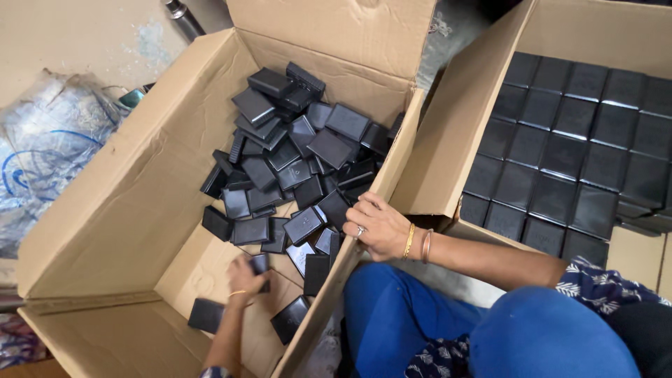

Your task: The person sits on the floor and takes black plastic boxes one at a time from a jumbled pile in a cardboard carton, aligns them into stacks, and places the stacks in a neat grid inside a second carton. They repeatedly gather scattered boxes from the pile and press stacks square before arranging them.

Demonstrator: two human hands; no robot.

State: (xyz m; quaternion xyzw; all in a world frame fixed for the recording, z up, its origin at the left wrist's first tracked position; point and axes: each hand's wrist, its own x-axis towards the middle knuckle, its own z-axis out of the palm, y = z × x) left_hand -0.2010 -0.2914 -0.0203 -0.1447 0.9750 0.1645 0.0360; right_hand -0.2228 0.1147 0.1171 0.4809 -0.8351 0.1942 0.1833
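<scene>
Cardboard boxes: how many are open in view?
2: the left cardboard box holding loose black cases, the right cardboard box holding neatly packed ones.
</scene>
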